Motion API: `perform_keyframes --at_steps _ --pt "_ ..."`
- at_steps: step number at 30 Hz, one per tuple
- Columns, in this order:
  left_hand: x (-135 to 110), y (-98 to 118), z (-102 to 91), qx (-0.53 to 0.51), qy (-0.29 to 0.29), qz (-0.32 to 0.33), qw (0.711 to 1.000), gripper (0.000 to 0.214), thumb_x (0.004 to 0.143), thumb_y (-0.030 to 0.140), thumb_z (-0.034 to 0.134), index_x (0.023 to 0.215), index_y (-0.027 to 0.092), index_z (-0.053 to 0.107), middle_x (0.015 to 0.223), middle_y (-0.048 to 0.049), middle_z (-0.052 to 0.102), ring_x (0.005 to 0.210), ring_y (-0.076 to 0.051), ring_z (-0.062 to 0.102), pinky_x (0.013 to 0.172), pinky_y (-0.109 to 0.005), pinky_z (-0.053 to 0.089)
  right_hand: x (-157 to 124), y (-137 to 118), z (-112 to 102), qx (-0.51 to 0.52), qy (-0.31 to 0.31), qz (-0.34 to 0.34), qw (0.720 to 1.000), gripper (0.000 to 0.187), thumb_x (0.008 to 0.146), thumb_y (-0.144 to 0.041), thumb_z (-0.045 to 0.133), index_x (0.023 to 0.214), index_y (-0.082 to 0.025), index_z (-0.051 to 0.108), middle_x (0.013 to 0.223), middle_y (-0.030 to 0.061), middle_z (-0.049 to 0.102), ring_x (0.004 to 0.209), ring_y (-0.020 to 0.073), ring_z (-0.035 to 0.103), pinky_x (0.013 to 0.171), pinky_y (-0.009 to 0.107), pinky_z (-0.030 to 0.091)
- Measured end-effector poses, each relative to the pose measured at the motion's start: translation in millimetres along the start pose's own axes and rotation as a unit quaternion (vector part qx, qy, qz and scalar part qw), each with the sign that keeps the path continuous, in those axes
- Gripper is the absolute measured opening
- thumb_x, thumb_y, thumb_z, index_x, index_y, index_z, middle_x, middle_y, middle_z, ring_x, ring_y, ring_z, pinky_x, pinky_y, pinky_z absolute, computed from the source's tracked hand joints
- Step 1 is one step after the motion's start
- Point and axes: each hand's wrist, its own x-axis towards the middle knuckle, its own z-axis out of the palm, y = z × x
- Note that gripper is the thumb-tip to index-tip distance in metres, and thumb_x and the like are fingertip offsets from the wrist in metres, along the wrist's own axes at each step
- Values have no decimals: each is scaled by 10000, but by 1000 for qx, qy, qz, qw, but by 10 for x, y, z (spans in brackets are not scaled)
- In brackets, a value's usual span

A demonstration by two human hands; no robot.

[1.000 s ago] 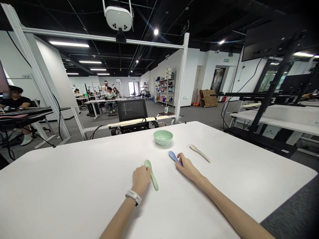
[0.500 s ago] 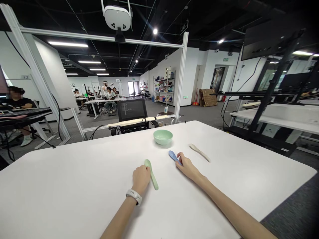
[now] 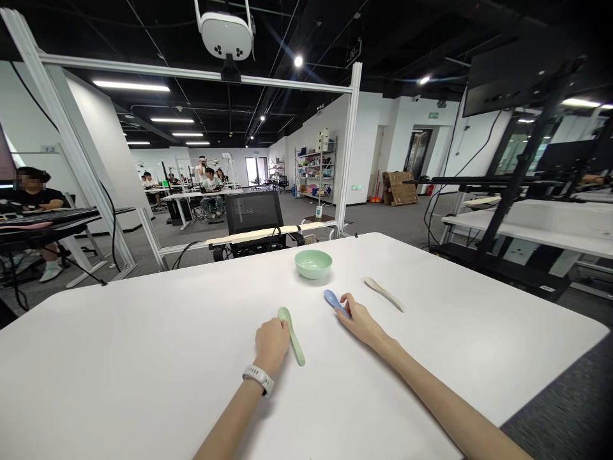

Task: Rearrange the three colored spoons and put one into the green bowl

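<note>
My left hand (image 3: 272, 345) rests curled on the white table (image 3: 143, 364), its fingers against the left side of a pale green plastic spoon (image 3: 293, 338). The spoon lies flat, and a white wristwatch (image 3: 258, 379) sits on my left wrist. My right hand (image 3: 360, 322) lies to the right, with its fingertips over the handle end of a blue plastic spoon (image 3: 334, 301), which they partly hide. A cream spoon (image 3: 384, 294) lies apart from both hands, beyond and right of my right hand. A mint green bowl (image 3: 313, 264) stands upright beyond the hands.
The table's far edge runs behind the bowl, with a dark monitor (image 3: 253, 213) and a metal frame (image 3: 347, 147) beyond it. A seated person (image 3: 31, 191) works at a desk on the left. Further people sit at distant desks, and white tables stand on the right.
My view has shifted very slightly. My hands, the spoons and the bowl hold the same places on the table.
</note>
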Motion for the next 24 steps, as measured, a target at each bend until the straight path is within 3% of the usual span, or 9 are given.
perform_keyframes --at_steps 11,13,17,24 --pt "16 -3 4 -11 -7 -7 1000 557 1058 331 251 1098 122 766 1166 -167 814 1090 -253 733 913 -355 480 -19 -24 -8 2 6 -3 1000 176 975 -404 494 1070 -265 441 713 -43 559 643 195 542 619 299 369" --pt "21 -6 9 -13 -10 -8 1000 496 1073 374 317 1107 133 749 1157 -148 803 1084 -237 725 957 -382 511 -10 5 7 1 12 -12 1000 175 968 -388 496 1079 -264 443 710 -47 550 634 192 533 615 297 363" --pt "30 -9 19 -12 -23 -10 1000 397 978 487 639 1232 185 683 1251 -84 732 1109 -222 702 991 -482 585 20 68 44 1 21 -30 999 182 958 -380 488 1091 -263 444 683 -63 518 614 190 519 612 297 356" --pt "12 20 -14 -12 -25 -17 999 408 965 488 664 1244 192 679 1268 -81 724 1116 -224 701 990 -487 594 50 131 81 14 34 -38 999 196 946 -394 498 1085 -266 446 677 -61 542 608 194 532 608 295 356"
